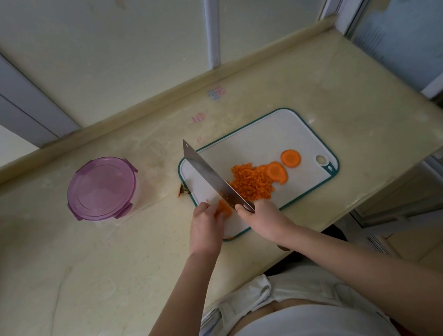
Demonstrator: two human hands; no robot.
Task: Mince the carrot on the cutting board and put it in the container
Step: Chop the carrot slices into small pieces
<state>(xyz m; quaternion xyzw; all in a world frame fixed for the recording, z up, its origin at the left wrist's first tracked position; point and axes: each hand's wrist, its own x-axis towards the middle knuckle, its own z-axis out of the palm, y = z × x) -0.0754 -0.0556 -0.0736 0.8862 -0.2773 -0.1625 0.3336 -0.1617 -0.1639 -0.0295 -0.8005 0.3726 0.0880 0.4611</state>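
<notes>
Right grip (pixel 263 218) clasps knife (pixel 210 177); left grip (pixel 205 223) holds carrot (pixel 224 209); container (pixel 133 190) lidded.

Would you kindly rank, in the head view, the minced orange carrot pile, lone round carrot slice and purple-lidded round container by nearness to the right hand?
1. Minced orange carrot pile, just beyond the right hand.
2. Lone round carrot slice, up and right.
3. Purple-lidded round container, far left.
</notes>
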